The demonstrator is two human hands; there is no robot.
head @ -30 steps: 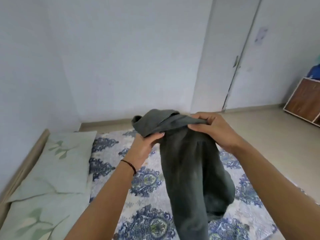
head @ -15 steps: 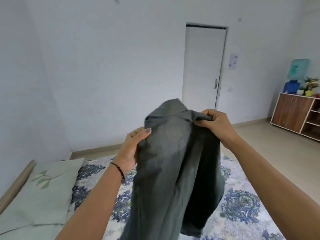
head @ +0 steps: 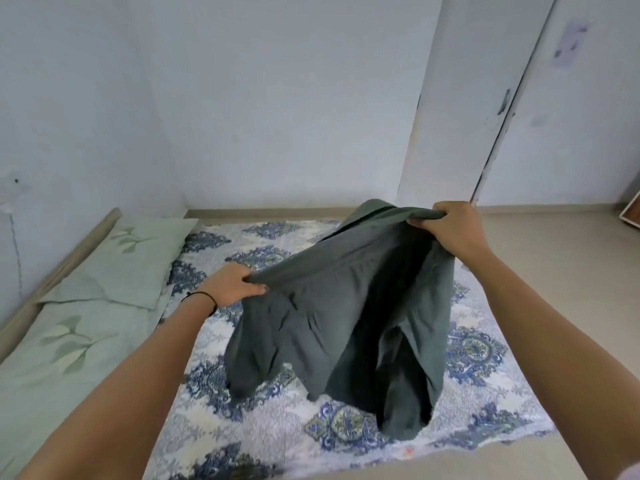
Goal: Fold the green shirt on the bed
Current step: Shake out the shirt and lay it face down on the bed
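Green shirt (head: 346, 317); hem against bed (head: 214, 420)

two pale green leaf-print pillows (head: 114, 258) lie along the left wall (head: 69, 116). a white door (head: 467, 98) stands at the back right, above a beige floor (head: 554, 237).

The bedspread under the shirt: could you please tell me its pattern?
White bedspread with blue floral medallions having greenish centres, seen in the head view.
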